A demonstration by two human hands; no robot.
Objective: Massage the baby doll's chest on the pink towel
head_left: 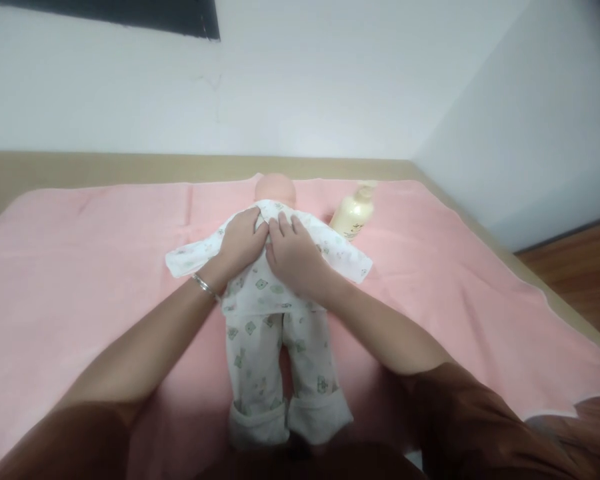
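A baby doll (276, 189) lies on a pink sheet in front of me, its smooth head pointing away. It is dressed in a white printed shirt (267, 293) and matching trousers (257, 373) with turned-up cuffs. Near the collar, my left hand (243, 240) is closed on the shirt, thumb and forefinger at the fabric's edge; its other fingers are hidden. Right beside it, my right hand (297, 257) lies open on the upper shirt with fingers apart. Both sleeves stretch out sideways, and no doll hands show at their ends.
A pale yellow pump bottle (353, 213) lies tilted beyond the right sleeve. The pink sheet (95, 280) covers most of a beige surface (130, 167) that meets a white wall (305, 87). Wooden floor (575, 273) shows past the right edge.
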